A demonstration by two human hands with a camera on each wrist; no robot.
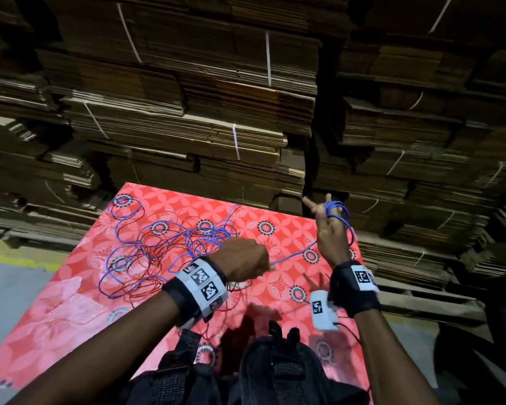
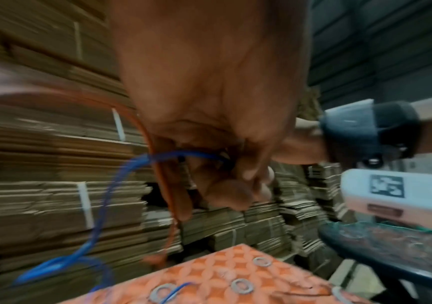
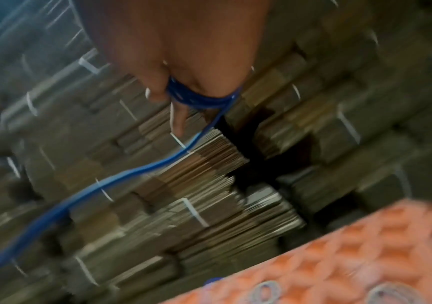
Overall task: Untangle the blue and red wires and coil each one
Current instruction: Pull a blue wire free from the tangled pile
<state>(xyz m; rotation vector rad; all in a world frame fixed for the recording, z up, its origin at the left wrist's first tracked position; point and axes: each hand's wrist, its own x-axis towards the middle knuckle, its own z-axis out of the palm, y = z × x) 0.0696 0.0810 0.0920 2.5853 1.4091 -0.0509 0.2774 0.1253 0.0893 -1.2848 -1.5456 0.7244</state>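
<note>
Blue wire (image 1: 146,229) is partly wound already: several turns of it sit as a small coil (image 1: 338,210) round the fingers of the right hand (image 1: 330,235), which is raised over the right edge of the red patterned worktop (image 1: 275,194), its fingers curled enough to keep the loops on while the forefinger points up. From that coil a single blue strand runs down and leftward to the left hand (image 1: 243,258), which hovers low over the worktop's middle with its fingers closed, pinching the strand; the left wrist view shows a red strand caught in the same grip. The step in hand looks like coiling the blue wire while drawing it free. Most of it still sprawls in loose loops on the worktop's left half, laced through the thinner red wire (image 1: 155,252), which lies in a matching snarl and is not coiled at all. Next, I judge, the left hand must let go of the red, feed out slack, and work the blue clear of crossings so the pull does not tighten the knot.
</note>
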